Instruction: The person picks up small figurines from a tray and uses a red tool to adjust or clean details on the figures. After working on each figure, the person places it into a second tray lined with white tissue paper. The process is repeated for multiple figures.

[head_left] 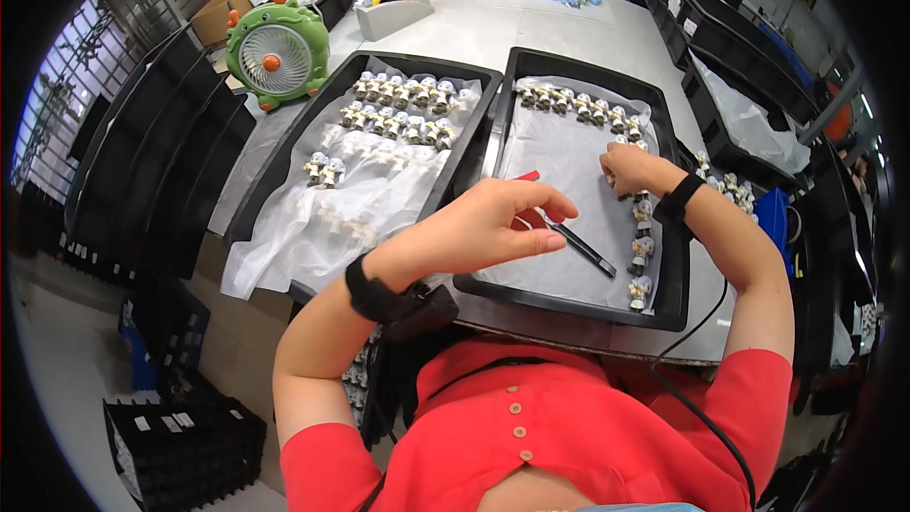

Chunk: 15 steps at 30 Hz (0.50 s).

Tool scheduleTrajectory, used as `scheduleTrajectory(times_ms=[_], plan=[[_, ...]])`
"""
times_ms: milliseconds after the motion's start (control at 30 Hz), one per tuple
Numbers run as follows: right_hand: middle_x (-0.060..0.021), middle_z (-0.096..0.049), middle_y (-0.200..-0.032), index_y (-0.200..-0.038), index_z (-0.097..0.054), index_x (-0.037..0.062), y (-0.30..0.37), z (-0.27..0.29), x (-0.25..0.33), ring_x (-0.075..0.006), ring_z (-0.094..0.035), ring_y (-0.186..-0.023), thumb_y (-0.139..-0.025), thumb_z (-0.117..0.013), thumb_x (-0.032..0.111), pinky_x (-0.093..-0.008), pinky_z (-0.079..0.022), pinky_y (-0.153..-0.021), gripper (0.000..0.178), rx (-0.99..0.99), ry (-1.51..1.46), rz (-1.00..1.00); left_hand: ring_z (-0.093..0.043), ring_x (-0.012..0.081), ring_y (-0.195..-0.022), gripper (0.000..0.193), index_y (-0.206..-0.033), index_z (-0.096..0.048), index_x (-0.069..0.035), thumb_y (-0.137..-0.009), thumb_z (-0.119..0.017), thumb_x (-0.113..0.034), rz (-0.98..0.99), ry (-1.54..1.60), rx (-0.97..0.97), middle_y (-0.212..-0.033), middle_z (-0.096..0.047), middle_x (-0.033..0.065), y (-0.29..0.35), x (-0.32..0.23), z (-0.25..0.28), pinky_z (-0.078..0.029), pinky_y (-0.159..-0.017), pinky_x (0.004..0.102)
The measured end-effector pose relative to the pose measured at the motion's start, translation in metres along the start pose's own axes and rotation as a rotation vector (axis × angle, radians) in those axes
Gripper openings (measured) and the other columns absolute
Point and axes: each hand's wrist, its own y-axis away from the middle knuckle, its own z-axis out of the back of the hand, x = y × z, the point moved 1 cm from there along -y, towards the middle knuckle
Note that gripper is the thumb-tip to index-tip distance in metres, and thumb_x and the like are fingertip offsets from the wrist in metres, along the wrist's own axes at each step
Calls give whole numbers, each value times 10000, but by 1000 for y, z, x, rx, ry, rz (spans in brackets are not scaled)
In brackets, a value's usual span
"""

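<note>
The left hand (493, 223) is raised in the middle, with the fingers curled and the thumb pressed against them in a closed grip, and the forearm comes up from the lower left with a black band at the wrist. The right hand (627, 169) is reached further forward, fingers bent downward and closed, the elbow bent at the right side, a black band at its wrist too.

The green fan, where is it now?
In the head view, the green fan stands far left on the table, just beyond the left black tray.
</note>
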Motion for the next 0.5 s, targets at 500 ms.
scheduleTrajectory(times_ms=[500], plan=[[-59, -530, -1096, -1163, -513, 24, 26, 100, 138, -114, -563, -843, -760, -640, -26, -254, -509, -730, 425, -456, -1129, 576, -584, 161, -1011, 566, -1370, -332, -44, -877, -604, -98, 22, 672, -357, -1120, -572, 86, -12, 57, 11, -501, -867, 303]])
